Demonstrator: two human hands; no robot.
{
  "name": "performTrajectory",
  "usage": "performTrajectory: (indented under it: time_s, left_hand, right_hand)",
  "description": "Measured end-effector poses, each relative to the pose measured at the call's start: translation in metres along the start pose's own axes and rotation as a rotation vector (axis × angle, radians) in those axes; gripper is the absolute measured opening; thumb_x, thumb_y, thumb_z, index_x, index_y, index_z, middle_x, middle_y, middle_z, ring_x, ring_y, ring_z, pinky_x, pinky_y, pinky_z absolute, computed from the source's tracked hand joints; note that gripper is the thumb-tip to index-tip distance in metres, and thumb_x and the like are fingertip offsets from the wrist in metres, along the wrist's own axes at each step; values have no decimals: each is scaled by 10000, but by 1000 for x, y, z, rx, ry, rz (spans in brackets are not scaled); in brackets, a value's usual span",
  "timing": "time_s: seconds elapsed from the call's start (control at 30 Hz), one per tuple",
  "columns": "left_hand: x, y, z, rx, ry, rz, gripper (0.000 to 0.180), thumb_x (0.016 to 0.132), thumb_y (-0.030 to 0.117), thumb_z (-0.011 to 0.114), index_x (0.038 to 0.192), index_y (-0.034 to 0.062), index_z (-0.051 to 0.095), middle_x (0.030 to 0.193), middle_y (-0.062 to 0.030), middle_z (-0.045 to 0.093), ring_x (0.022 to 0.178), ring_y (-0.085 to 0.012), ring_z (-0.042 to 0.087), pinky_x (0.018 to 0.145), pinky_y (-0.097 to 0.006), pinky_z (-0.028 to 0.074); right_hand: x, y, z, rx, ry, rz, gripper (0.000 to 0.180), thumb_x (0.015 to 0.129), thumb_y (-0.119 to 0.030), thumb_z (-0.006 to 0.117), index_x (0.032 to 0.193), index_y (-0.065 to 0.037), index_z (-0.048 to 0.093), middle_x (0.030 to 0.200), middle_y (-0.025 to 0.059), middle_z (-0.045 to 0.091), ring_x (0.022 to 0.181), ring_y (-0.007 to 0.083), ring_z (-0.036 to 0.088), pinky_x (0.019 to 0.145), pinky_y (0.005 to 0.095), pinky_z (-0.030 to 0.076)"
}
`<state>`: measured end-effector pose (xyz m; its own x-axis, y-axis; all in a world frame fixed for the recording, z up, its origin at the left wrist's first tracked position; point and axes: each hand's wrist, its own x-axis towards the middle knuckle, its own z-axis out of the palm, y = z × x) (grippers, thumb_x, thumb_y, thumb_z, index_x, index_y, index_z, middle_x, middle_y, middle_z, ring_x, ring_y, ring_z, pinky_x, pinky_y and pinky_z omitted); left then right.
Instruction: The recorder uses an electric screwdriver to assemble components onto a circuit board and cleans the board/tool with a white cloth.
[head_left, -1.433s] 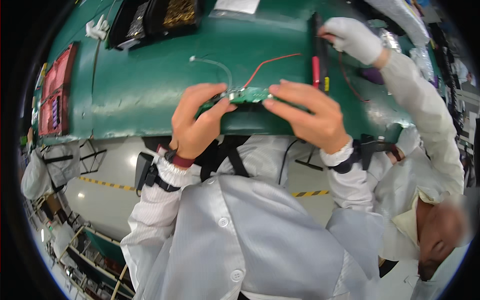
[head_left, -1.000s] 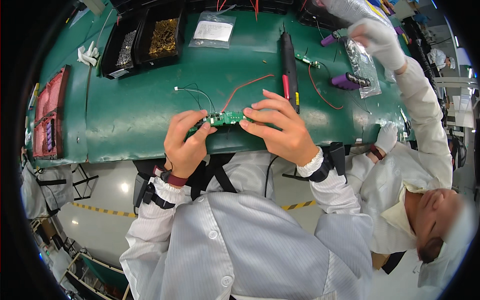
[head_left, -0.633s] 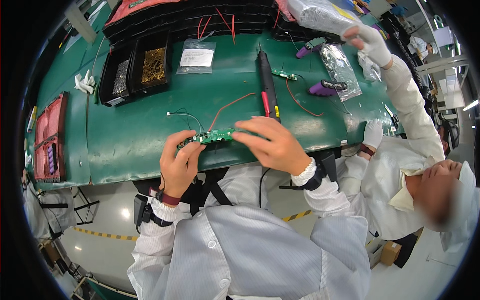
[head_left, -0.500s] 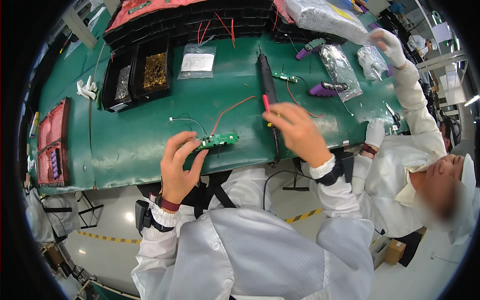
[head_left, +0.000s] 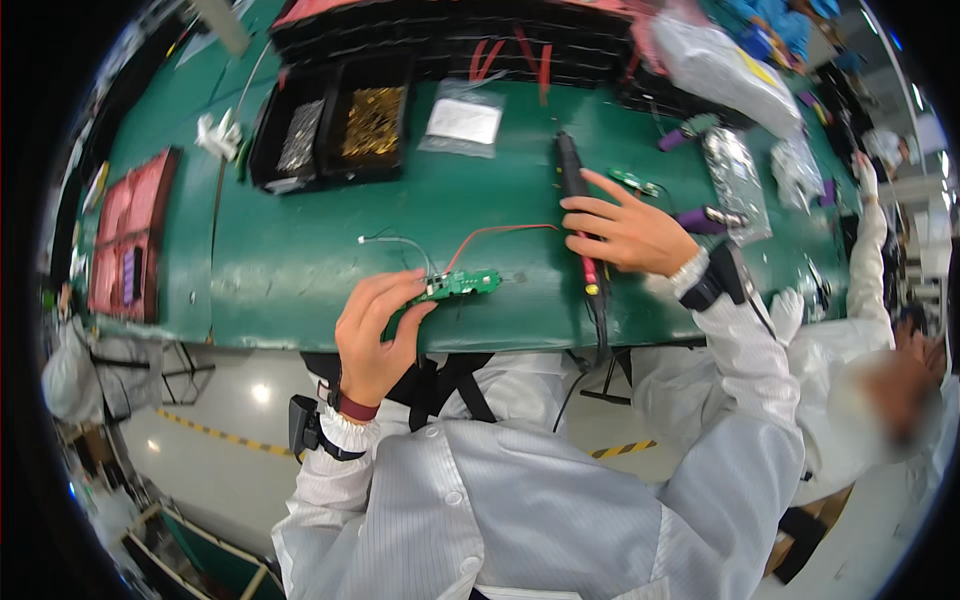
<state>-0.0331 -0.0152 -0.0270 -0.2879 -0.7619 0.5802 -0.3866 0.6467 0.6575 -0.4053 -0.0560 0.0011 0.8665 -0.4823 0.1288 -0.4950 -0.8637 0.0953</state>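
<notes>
Near the table's front edge, my left hand [head_left: 375,335] pinches the left end of a green circuit board [head_left: 465,284] between thumb and fingers. A red wire [head_left: 495,230] runs from the board to the right, and a thin pale lead [head_left: 400,241] with a white plug rises from it. My right hand [head_left: 635,230] reaches over a black electric screwdriver [head_left: 570,165], fingers spread across its body. A red strip [head_left: 589,270] shows along the screwdriver below my fingers; whether it belongs to the tool I cannot tell. The screwdriver's cable trails over the table edge.
Black bins [head_left: 330,175] hold silver and brass-coloured small parts, beside a labelled bag [head_left: 463,122]. Black trays [head_left: 450,60] stack behind. Another board [head_left: 636,183] and purple battery packs [head_left: 705,219] lie right. A red-lined box [head_left: 122,205] sits left. A co-worker sits at right.
My right hand has opened from a pinch around a red piece and now spreads over the screwdriver. My left hand still holds the board. The view has shifted, and the co-worker's raised arm has moved away.
</notes>
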Motion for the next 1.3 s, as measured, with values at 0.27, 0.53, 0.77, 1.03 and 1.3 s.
performTrajectory:
  time_s: [0.27, 0.53, 0.77, 1.03, 1.3]
  left_hand:
    - [13, 0, -24, 15, 2, -76, 458, 747, 69, 875, 1172, 47, 706, 1183, -119, 713, 1067, -301, 682, 882, -381, 555]
    - [140, -87, -86, 181, 168, -168, 196, 938, 109, 731, 1101, 1, 718, 969, -95, 747, 866, -176, 711, 810, -289, 551]
    - [154, -180, -74, 730, -268, -39, 196, 862, 80, 723, 1055, 55, 745, 989, -150, 733, 964, -370, 692, 868, -471, 553]
    - [161, -184, -65, 756, -291, -77, 159, 842, 57, 735, 1000, 44, 740, 934, -144, 710, 931, -372, 687, 822, -461, 548]
    - [131, -172, -80, 581, -29, 2, 128, 912, 103, 739, 1019, 49, 784, 867, -84, 695, 662, -239, 652, 633, -353, 511]
  right_hand:
    - [40, -34, -35, 349, 1162, 92, 386, 908, -226, 722, 1262, -163, 578, 1179, 118, 587, 1034, 342, 646, 1024, 632, 477]
    - [52, -30, -121, 797, 1776, -20, 250, 841, -433, 707, 815, -191, 649, 762, -79, 570, 651, 122, 511, 803, 332, 372]
    - [60, -41, -162, 826, 1186, 142, 305, 927, -463, 701, 804, -212, 577, 843, -104, 593, 622, 91, 526, 716, 315, 392]
    - [89, -51, -179, 1177, 1146, -285, 198, 759, -170, 890, 694, -134, 706, 732, -53, 712, 500, 83, 624, 494, 163, 489]
    - [130, -34, -141, 1430, 916, -405, 167, 786, -35, 842, 703, -87, 707, 724, -13, 700, 533, 95, 654, 502, 211, 547]
